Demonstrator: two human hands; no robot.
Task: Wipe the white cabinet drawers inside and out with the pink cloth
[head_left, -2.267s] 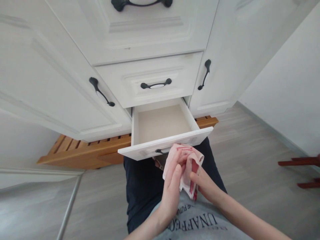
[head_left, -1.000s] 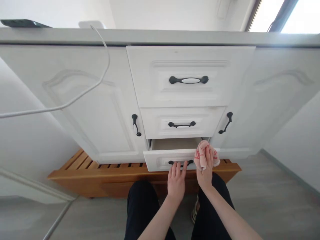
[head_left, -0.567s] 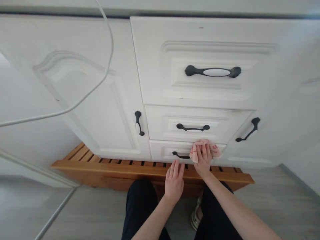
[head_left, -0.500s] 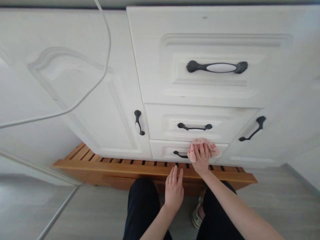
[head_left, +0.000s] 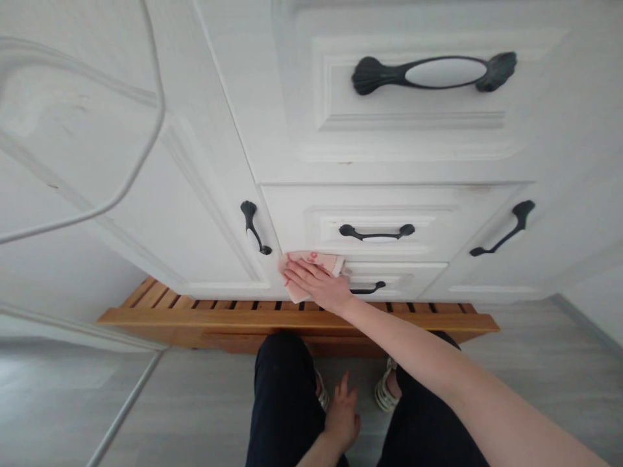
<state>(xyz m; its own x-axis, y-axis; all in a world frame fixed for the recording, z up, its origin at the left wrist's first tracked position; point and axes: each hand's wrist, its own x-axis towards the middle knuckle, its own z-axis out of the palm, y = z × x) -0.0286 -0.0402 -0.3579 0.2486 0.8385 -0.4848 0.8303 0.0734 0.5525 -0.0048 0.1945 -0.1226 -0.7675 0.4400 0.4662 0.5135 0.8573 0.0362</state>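
My right hand [head_left: 318, 284] presses a pink patterned cloth [head_left: 327, 261] flat against the left part of the lowest white drawer [head_left: 409, 272], beside that drawer's dark handle [head_left: 374, 287]. The cloth reaches the seam with the left cabinet door. Low between my knees, my left hand [head_left: 342, 415] holds nothing, its fingers slightly apart. Above the cloth is the middle drawer [head_left: 292, 201] with its own dark handle [head_left: 377, 233].
A slatted wooden bench [head_left: 185, 318] runs along the cabinet's foot, in front of my shins. A white cable [head_left: 158, 110] hangs at the upper left. Dark handles sit on the left door [head_left: 254, 227] and right door [head_left: 506, 230]. A metal bar [head_left: 126, 408] lies lower left.
My right hand and the cloth have moved left across the lowest drawer, uncovering part of its handle. My left hand has dropped lower. The view has come closer to the drawers.
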